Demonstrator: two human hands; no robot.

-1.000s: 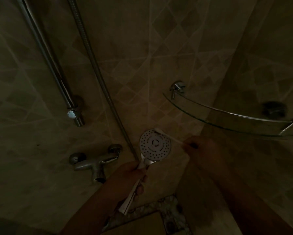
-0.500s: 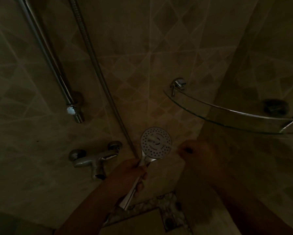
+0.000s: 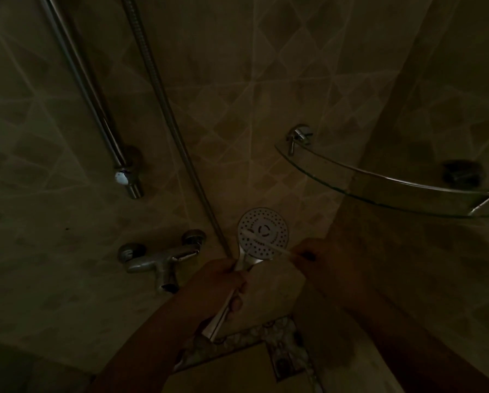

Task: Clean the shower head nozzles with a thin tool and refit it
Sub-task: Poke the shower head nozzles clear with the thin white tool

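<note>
Since a moment ago the thin tool, pinched by the right hand, is sliding leftward across the shower head at lower centre, whose handle the left hand is gripping, and in this dimness its tip is likely missing nozzles.
</note>
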